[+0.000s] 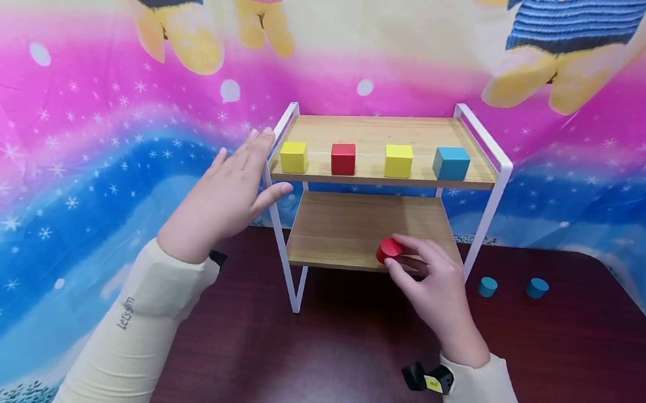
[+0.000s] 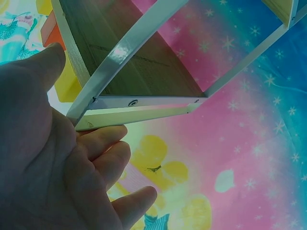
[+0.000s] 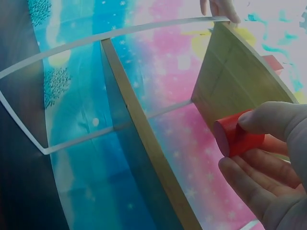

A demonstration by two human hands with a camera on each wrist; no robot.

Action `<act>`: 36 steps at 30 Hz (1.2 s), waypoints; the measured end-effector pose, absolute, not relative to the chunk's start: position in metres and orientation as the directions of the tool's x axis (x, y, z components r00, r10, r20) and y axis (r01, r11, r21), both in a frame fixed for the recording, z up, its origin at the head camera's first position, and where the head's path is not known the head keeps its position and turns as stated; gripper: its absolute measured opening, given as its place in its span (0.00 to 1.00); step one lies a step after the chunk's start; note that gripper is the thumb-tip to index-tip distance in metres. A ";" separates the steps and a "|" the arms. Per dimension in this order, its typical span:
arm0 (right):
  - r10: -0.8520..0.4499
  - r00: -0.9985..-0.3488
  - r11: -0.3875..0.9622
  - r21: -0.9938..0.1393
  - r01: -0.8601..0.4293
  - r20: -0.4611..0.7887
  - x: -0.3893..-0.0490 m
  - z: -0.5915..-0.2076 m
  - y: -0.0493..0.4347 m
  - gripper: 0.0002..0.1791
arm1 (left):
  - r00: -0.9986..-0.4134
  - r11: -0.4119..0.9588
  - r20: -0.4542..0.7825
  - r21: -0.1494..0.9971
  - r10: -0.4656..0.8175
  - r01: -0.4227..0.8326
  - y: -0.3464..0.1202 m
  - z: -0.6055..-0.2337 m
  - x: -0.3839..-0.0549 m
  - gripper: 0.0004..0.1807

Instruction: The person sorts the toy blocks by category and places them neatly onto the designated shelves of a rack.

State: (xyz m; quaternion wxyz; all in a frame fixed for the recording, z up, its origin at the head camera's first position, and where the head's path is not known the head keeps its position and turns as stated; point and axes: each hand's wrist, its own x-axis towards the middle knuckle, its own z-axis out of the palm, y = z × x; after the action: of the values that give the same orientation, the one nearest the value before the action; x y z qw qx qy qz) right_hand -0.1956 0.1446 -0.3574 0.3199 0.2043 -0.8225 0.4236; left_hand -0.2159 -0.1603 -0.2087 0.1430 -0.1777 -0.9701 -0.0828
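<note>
Our right hand [image 1: 438, 289] is pinching the red cylinder [image 1: 389, 250], likely keeping its flat face clear; our left hand [image 1: 225, 201], fingers straight, is seemingly steadying the rack [image 1: 488, 212].

the red cylinder [image 1: 387, 251] is short, plain and smooth, with flat round ends. the right hand [image 1: 442, 293] pinches it between thumb and fingers, one flat end showing upward and slightly tilted. it hangs near the front edge of the lower board [image 1: 350, 224], apart from it and lower than the upper board [image 1: 372, 128]. the shelf [image 1: 487, 219] stands upright, wood-toned boards in a white frame; the left hand [image 1: 223, 194] is at its upper left corner, fingers extended.
</note>
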 end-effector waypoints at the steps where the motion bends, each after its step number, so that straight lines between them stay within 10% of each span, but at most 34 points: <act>1: -0.067 -0.713 0.553 -0.569 -0.609 0.698 -0.196 -0.356 0.143 0.24 | -0.896 0.923 0.308 0.109 0.322 0.369 -0.160 -0.209 -0.216 0.49; 36: -0.156 -0.734 0.415 -0.630 -0.656 0.661 -0.210 -0.350 0.083 0.22 | -0.898 0.928 0.313 0.105 0.310 0.357 -0.158 -0.209 -0.216 0.49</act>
State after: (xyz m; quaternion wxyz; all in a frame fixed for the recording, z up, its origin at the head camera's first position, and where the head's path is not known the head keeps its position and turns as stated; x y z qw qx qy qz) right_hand -0.2095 0.0833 -0.3505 0.2619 0.2542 -0.7994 0.4772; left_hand -0.2162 -0.1583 -0.2094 0.1468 -0.1716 -0.9709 -0.0802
